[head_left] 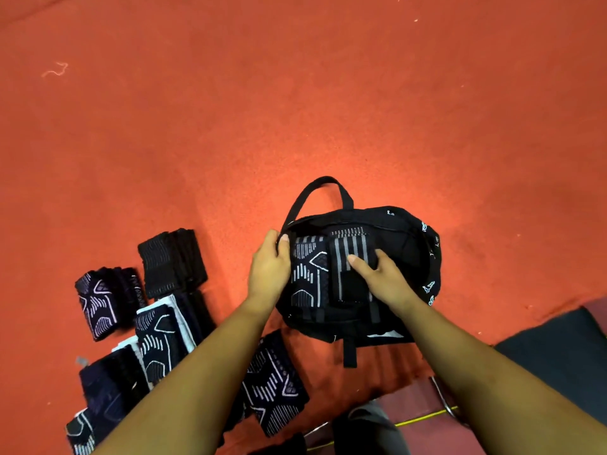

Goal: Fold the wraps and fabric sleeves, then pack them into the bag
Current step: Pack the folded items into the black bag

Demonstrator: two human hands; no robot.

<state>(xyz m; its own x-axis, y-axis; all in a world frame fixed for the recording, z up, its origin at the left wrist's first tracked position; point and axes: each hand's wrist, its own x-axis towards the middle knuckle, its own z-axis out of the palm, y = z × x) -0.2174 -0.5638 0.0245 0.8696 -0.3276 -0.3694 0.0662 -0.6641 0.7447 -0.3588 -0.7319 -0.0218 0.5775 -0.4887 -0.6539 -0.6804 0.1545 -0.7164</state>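
1. Nearest, lower left: folded pieces [269, 389] in small stacks on the orange floor [328, 110], close beside one another and apart from the bag. Probably laid out within reach for packing one at a time. Several still outside, so judged partway through the packing.
2. Lower right: a dark mat [558, 349], untouched, with no apparent part in the job.
3. A little farther: left hand [267, 261] gripping the left rim of the black bag [361, 213], thumb hooked over the edge, fingers clenched on the cloth outside. Seemingly done to keep the soft mouth open and stop the bag sliding.
4. Inside the mouth: right hand [381, 270] grasping a striped wrap [348, 244], thumb on its face, the other fingers apparently tucked round its right edge. Looks like seating the wrap flat, folded shape kept intact by the grip.
5. Touching that wrap on its left: a patterned sleeve [308, 277], already lying flat in the bag. Placed side by side, likely to fill the bottom evenly and leave the right part free for more.
6. Farther: the handle [315, 188] arched behind the far rim, clear of the opening.
7. Beyond: more orange floor, with a pale thread [56, 68] far off to the left.
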